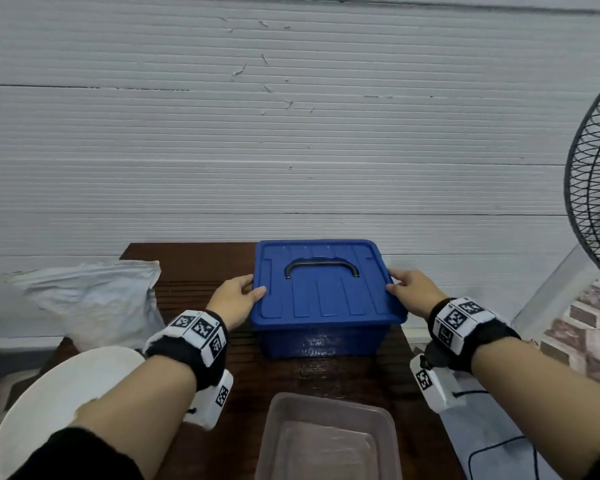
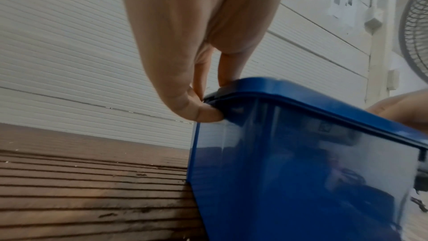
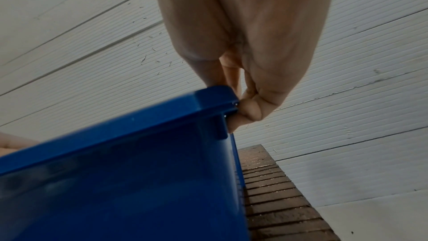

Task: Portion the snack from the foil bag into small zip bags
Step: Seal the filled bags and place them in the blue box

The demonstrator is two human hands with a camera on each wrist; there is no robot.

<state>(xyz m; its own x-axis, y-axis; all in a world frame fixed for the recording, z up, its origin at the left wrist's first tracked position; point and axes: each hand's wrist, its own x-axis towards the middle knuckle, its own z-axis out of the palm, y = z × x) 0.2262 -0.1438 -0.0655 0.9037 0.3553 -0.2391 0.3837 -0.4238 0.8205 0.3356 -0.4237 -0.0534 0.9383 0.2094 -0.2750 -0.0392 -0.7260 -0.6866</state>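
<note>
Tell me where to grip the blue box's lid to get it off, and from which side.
Grip the lid at its short end edges, one hand from each side, as the left hand and right hand do now. The rim overhangs the box, giving fingertips a lip there.

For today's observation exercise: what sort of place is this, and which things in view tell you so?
Probably an improvised home or workshop corner, not a kitchen: a dark slatted wooden table against a white ribbed panel wall, a black wire-caged standing fan, and a blue lidded plastic storage box gripped by both hands.
</note>
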